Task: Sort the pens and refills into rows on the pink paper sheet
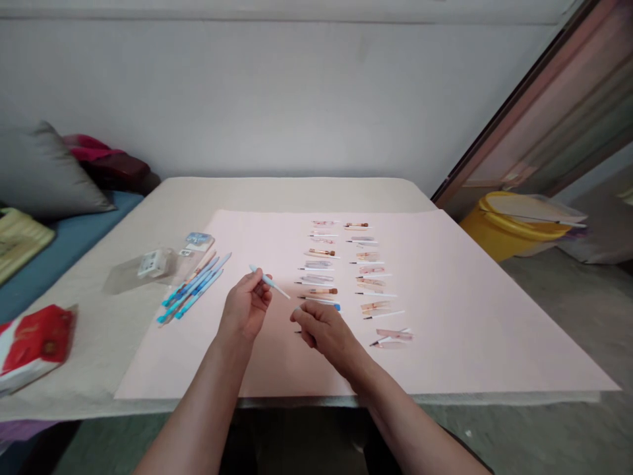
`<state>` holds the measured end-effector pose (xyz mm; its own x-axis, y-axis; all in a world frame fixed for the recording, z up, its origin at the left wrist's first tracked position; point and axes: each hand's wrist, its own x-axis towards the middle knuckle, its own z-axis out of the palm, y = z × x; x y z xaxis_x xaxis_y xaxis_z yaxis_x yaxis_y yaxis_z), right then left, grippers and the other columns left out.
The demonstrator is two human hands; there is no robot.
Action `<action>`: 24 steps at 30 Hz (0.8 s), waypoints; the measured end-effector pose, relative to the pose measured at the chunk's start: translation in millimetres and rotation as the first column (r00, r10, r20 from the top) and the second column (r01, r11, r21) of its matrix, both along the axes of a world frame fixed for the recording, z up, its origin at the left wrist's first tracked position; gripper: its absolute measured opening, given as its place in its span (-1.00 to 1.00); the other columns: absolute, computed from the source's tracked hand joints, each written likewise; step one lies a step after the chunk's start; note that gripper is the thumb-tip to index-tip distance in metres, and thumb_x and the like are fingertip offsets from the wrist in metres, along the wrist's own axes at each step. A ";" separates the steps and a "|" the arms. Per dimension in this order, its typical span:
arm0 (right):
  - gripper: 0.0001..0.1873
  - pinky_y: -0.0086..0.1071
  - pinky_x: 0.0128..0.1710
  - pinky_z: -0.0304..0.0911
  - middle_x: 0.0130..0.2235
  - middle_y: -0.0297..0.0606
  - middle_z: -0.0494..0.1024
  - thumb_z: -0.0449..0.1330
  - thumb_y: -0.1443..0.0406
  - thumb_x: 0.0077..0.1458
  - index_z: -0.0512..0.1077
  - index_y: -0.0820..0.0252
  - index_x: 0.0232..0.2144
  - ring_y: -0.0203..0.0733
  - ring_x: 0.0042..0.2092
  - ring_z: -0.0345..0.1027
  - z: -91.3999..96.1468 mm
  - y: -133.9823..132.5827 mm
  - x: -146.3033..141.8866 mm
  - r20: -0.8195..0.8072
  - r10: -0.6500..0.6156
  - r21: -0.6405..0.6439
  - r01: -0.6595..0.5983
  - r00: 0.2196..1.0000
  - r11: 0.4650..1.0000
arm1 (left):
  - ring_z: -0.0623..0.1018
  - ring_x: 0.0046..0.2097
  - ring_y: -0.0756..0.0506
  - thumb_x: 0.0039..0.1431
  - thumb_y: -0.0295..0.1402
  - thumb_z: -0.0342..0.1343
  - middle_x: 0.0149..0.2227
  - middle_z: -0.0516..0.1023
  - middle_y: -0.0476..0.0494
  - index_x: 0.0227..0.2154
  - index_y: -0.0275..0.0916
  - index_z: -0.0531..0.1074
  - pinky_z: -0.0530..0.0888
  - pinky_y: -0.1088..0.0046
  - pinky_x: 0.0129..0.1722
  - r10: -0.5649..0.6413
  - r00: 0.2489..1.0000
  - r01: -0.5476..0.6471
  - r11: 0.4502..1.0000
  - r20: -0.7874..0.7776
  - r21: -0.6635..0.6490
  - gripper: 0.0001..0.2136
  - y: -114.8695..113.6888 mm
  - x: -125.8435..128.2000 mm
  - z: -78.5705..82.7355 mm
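Observation:
Above the pink sheet [445, 316], my left hand [247, 300] pinches a light-blue pen [268, 280], whose thin white end slants down to the right. My right hand [321, 323] is close by, fingers curled together near that white end. A tiny pale bit shows at its fingertips, too small to name. Partly behind my right hand, pen parts lie in a column, among them a brown-topped pen barrel [321, 291] and a blue piece [337, 307]. Right of it, a second column holds clear pinkish barrels [394, 334] and thin white refills [383, 318] with dark tips.
Several blue pens [198, 290] lie together at the left of the sheet. Beyond them are a clear plastic bag [128, 274] with a white box [154, 262] and a small blue-white packet [198, 240]. A red tissue pack [39, 340] sits far left; a yellow bin [514, 231] stands right.

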<state>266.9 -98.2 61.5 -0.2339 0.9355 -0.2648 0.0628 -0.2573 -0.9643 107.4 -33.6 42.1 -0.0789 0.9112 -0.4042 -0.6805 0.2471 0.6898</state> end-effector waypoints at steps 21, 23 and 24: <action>-0.92 -0.45 -0.45 0.14 -0.57 -0.39 0.44 0.09 0.33 -0.07 0.35 0.15 -0.56 -0.29 -0.49 0.28 1.7 0.7 5.3 0.155 -0.456 0.371 0.376 0.876 0.849 | 0.47 -0.52 0.06 0.00 -0.44 0.15 -0.50 0.49 -0.11 -0.47 -0.36 0.39 0.39 0.60 -0.59 -0.059 0.998 0.054 0.990 -0.036 -0.129 -0.92 -15.5 27.0 -1.7; -0.93 -0.45 -0.45 0.14 -0.57 -0.40 0.43 0.09 0.34 -0.06 0.35 0.15 -0.54 -0.29 -0.50 0.28 3.1 -0.6 7.0 0.151 -0.457 0.376 0.377 0.876 0.846 | 0.47 -0.53 0.06 0.01 -0.45 0.15 -0.52 0.48 -0.10 -0.48 -0.36 0.39 0.39 0.61 -0.59 -0.040 0.999 0.038 0.986 -0.010 -0.162 -0.93 -13.1 24.1 -2.6; -0.92 -0.45 -0.45 0.13 -0.57 -0.40 0.43 0.09 0.34 -0.05 0.34 0.15 -0.54 -0.30 -0.50 0.27 4.1 -1.1 8.0 0.150 -0.461 0.380 0.379 0.875 0.844 | 0.47 -0.53 0.06 0.01 -0.46 0.15 -0.52 0.48 -0.10 -0.48 -0.36 0.39 0.40 0.61 -0.59 -0.032 0.999 0.033 0.984 0.004 -0.177 -0.94 -12.2 22.8 -3.2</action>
